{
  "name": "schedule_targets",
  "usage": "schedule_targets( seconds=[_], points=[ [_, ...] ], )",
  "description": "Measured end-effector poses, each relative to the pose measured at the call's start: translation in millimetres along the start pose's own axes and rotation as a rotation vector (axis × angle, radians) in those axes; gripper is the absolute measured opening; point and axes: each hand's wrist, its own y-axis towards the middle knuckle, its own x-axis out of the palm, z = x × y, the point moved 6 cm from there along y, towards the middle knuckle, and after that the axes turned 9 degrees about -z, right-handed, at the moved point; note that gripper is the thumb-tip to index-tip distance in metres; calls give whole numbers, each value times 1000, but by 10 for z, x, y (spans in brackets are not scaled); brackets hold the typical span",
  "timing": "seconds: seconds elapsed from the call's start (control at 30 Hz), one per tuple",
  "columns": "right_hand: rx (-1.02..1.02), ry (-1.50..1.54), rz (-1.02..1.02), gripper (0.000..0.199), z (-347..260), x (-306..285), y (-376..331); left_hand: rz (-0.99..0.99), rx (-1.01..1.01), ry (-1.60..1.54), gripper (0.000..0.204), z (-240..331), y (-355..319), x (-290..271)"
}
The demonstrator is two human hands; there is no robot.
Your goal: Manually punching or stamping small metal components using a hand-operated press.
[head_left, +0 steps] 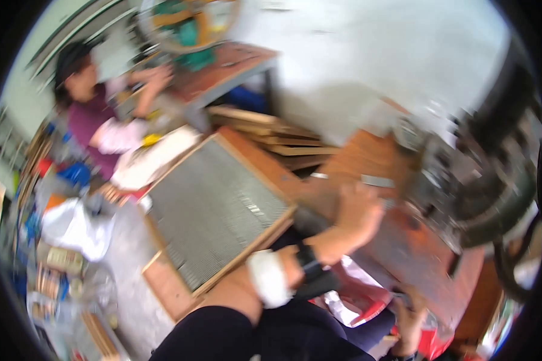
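My left hand (356, 213) reaches across my front over a worn reddish-orange work table (427, 271), its forearm wearing a white band and a dark wrist strap. Just beyond its fingers lies a small flat grey metal plate (377, 180). Motion blurs the fingers, so their grip is unclear. Low at the table's near edge is my right hand (411, 316), beside a red bag (370, 307) with a pale pink inside; blur hides whether it holds anything. A wood-framed tray (281, 221) at my left is filled with close rows of thin grey pieces (217, 204).
A dark, heavy machine (482, 198) stands at the table's right. Wooden boards (289, 144) are stacked behind the tray. At far left, another person (93, 120) in a dark red shirt works near a bench (235, 66). Bags (78, 225) and clutter cover the left floor.
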Motion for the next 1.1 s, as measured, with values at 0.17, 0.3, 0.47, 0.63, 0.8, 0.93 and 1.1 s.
schedule_targets(
  seconds=[0.17, 0.3, 0.47, 0.63, 0.8, 0.93, 1.1],
  points=[
    [52, -21, 135, 17, 355, -211, 142, 161, -15, -121, 24, 46, 67, 24],
    [48, -118, 172, 16, 472, -153, 184, 292, 153, -308, 28, -514, -556, -701],
    [-5, -111, 252, 11, 81, -195, 272, 454, -866, 131, 27, -2539, -2682, -1471],
    [-1, -157, 281, 12, 144, -133, 320, 300, -1363, -180, 28, -3482, -3963, -1523],
    [-47, -234, 251, 12, 59, -96, 341, 478, -1548, -490, 21, -3735, -4032, -1485],
    [-15, -204, 316, 14, 113, -102, 307, 264, -1514, -409, 25, -3682, -3981, -1623],
    [-32, -246, 316, 16, 133, -89, 326, -70, -1244, 441, 34, -3042, -3892, -1765]
  ],
)
